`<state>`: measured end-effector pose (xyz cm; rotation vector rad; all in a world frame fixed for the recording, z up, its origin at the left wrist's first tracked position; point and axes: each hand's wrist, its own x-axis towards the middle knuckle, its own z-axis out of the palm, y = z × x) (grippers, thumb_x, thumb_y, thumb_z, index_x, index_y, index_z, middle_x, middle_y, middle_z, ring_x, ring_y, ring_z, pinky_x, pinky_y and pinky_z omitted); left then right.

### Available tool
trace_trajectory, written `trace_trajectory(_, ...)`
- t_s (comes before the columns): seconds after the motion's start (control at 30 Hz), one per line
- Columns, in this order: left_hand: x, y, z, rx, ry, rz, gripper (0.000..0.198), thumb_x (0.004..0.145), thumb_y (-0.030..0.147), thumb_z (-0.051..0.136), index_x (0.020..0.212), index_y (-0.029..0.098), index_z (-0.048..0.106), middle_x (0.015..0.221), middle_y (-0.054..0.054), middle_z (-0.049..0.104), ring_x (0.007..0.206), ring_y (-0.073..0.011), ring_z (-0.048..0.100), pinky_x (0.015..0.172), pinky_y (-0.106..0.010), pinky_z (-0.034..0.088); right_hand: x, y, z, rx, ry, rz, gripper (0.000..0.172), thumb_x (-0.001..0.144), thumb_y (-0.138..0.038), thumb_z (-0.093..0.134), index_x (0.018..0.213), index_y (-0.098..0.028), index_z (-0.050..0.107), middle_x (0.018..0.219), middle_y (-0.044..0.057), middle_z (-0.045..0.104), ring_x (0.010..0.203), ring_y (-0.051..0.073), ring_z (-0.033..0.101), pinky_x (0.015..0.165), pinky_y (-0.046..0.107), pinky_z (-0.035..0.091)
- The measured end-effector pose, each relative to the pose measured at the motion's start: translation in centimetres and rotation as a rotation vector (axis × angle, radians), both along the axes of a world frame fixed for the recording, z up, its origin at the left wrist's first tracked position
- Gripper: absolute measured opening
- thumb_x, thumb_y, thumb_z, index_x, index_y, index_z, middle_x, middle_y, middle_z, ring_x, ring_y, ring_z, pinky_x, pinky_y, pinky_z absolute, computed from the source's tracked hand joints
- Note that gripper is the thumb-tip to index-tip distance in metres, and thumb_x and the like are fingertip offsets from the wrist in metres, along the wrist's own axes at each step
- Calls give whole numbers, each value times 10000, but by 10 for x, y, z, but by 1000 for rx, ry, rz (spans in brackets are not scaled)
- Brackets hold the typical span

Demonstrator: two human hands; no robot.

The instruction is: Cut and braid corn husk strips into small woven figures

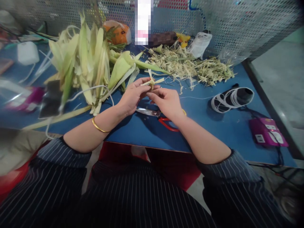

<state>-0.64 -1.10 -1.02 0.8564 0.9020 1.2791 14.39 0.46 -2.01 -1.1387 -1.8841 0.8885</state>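
Just beyond the scissors, the left hand is grasping a husk piece and the right hand is pinching its near side, probably to keep it from loosening.

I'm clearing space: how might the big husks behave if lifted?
The husks would probably be light for their bulk, being thin and leafy. They'd likely flop somewhat, since several curl. The white cable looped across them might drag along.

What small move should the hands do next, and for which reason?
Perhaps the right hand should wind the white thread around the husk piece: the thread runs from its black holder toward that hand, and the left hand holds the piece.
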Motion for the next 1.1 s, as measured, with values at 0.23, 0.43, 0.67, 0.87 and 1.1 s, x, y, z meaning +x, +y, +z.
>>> trace_trajectory(0.23, 2, -4, -2, -31, 24, 30, 221, 800, 246, 737, 971, 162, 625, 923, -33, 745, 898, -123, 706, 861, -237, 527, -1, -1, -5, 158, -208, -160, 433, 851, -471, 671, 575, -209, 465, 597, -7, 541, 586, 131, 444, 572, 303, 285)
trace_trajectory(0.43, 1, -2, -8, -6, 10, 81, 231, 741, 241, 806, 893, 168, 647, 805, 18, 718, 726, -78, 663, 791, -228, 540, -1, -8, 1, 293, -273, -50, 336, 967, -357, 496, 671, -206, 540, 719, 36, 613, 684, 156, 513, 637, 310, 323)
trace_trajectory(0.67, 3, -1, -11, -24, 71, 151, 190, 726, 207, 802, 868, 163, 684, 718, 28, 692, 638, -65, 625, 700, -197, 524, -2, -14, 7, 314, -334, 56, 326, 954, -303, 493, 649, -199, 539, 679, 23, 581, 647, 143, 493, 627, 305, 314)
trace_trajectory(0.87, -7, 4, -7, -76, 23, 72, 241, 761, 231, 775, 978, 153, 706, 773, -22, 744, 661, -109, 681, 680, -223, 542, 7, -5, 13, 163, -276, 7, 493, 962, -541, 468, 640, -188, 592, 600, 14, 574, 600, 135, 504, 592, 294, 325)
trace_trajectory(1.1, -11, 2, -6, -132, 56, -75, 274, 839, 360, 673, 1022, 163, 724, 792, -57, 761, 708, -175, 725, 719, -291, 572, 14, 16, 10, 18, 36, -35, 414, 888, -525, 609, 636, -198, 574, 575, -7, 574, 579, 127, 530, 569, 278, 375)
